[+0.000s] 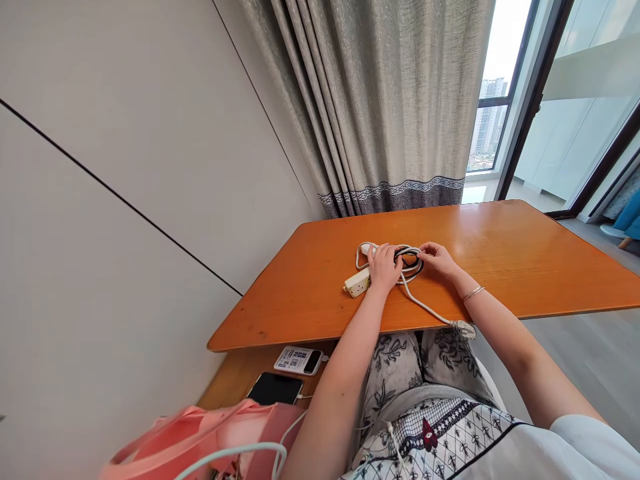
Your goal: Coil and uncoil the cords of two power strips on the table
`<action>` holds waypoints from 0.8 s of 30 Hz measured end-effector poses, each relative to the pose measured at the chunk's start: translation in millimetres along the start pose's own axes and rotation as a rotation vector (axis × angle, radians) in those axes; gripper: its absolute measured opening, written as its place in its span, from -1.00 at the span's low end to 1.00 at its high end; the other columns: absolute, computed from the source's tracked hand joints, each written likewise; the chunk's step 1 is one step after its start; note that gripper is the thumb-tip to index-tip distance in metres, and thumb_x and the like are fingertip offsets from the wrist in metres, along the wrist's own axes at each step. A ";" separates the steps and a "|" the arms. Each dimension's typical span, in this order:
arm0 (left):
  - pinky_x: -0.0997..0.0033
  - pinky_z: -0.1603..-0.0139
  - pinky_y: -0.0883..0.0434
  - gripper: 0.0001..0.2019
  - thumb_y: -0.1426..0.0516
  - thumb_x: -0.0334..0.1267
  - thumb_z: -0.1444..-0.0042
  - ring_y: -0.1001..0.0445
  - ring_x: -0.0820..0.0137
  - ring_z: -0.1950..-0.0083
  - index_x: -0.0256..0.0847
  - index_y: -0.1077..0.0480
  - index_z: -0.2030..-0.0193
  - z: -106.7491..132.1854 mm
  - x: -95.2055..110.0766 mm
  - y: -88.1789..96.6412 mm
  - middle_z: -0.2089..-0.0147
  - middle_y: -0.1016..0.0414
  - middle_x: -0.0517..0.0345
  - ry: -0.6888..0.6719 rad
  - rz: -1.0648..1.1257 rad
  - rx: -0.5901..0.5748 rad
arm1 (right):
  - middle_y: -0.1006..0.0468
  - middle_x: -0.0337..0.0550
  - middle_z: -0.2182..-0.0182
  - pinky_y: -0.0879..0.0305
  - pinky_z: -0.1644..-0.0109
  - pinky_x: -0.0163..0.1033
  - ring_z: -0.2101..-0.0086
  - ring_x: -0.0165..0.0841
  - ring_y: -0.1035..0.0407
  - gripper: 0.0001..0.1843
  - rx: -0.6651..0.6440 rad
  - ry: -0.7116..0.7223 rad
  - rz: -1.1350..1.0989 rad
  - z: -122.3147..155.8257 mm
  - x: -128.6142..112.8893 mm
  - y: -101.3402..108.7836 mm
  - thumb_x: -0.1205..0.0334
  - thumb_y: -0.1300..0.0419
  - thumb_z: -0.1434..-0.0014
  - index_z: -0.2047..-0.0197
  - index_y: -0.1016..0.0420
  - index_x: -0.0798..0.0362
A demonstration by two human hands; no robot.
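On the orange wooden table point(500, 260) lies a white power strip point(357, 283) with its white cord point(425, 307) coiled beside it, mixed with a dark cable point(413, 265). My left hand point(384, 267) rests on the strip's near end and the coil, fingers curled over them. At the coil's right side, my right hand point(438, 258) pinches the cords with its fingertips. The cord's plug point(466, 328) hangs over the table's front edge near my knees.
A lower shelf at the left holds a power bank point(299, 361) and a black phone point(275, 389), both with cables attached. A pink bag point(210, 440) sits at the bottom left. A wall stands on the left; a grey curtain point(380, 100) and a window are behind the table.
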State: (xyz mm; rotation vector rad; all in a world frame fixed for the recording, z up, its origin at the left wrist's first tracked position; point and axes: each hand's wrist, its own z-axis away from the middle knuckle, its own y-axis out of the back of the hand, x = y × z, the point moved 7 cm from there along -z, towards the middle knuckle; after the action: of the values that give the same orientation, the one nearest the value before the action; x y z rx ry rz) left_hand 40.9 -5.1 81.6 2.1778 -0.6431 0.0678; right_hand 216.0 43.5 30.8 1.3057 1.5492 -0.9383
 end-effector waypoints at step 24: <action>-0.11 -0.47 -0.04 -0.45 -0.06 -0.22 -0.19 -0.35 0.02 -0.27 -0.23 -0.29 -0.34 3.7 -18.1 4.1 -0.14 -0.43 -0.20 0.095 -0.043 0.124 | -0.50 -0.30 0.42 -0.36 0.08 -0.14 0.31 -0.33 -0.37 -0.81 0.123 0.003 0.066 -6.0 27.2 4.0 0.14 -0.27 0.03 0.32 -0.38 -0.05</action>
State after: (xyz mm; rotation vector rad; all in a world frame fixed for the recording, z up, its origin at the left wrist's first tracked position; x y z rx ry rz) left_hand 22.7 -2.3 77.4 2.2912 -0.5512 0.1914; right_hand 217.4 58.6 7.1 1.4361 1.4606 -1.0028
